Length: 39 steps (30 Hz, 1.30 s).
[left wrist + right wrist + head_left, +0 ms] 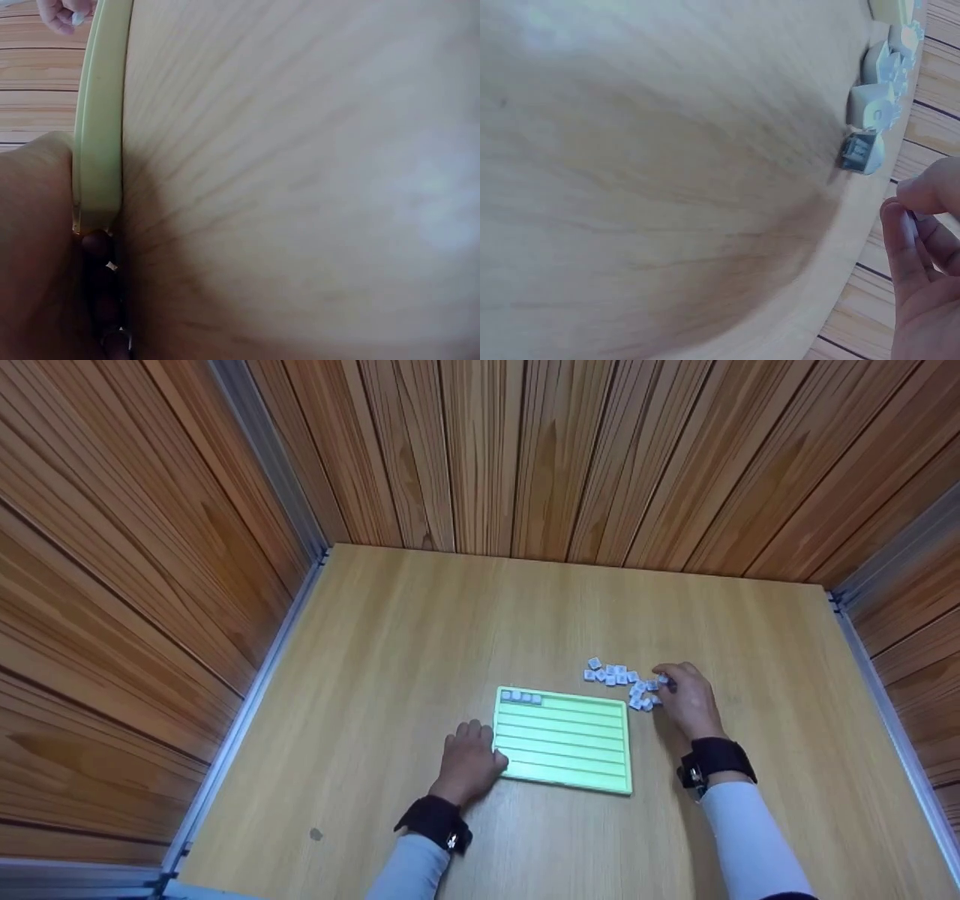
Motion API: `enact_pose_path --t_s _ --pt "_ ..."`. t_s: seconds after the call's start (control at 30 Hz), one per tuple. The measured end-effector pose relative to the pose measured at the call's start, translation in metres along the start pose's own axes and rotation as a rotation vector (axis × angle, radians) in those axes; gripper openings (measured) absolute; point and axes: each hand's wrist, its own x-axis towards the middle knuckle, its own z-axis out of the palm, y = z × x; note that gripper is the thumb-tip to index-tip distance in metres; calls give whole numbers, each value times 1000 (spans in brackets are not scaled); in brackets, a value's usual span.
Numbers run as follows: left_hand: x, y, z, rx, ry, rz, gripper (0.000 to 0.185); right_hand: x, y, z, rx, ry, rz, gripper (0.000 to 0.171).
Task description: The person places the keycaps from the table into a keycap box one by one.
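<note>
A light-green ridged board [562,742] lies on the table, with several small whitish square tiles [521,697] in a row at its top left. My left hand [469,757] holds the board's left edge, thumb over the rim and fingers alongside; in the left wrist view the fingers are dark beside the board [101,150]. My right hand [688,701] is beyond the board's upper right corner. In the right wrist view, thumb and index finger of this hand [922,247] pinch a small tile [909,227], seen edge-on. Loose tiles [611,673] lie close by; one tile [862,152] shows a dark marking.
The wooden tabletop [375,675] has a dark spot [316,834] at the lower left. Wood-plank walls [480,457] close it in at the back and sides, with metal rails [247,697] along the side edges.
</note>
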Motion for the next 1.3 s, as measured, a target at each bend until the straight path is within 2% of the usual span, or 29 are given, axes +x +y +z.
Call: enact_pose_path --t_s 0.1,0.3,0.47,0.6,0.83,1.3 --pt "0 -1 0 -4 7 1 19 -1 -5 1 14 13 -27 30" --pt "1 -1 0 -3 -30 -11 19 -2 -20 5 52 -6 -41 32" --pt "1 0 -1 -4 -48 -20 19 -4 -35 13 43 -26 -87 26" --pt "1 1 -4 2 -50 -18 19 -6 -47 19 32 -59 -86 26" --pt "0 4 -9 31 -70 -10 17 -10 -60 31 47 -52 -239 23" --pt "-1 4 -10 6 -73 -17 20 -16 -89 51 11 -141 -323 22"
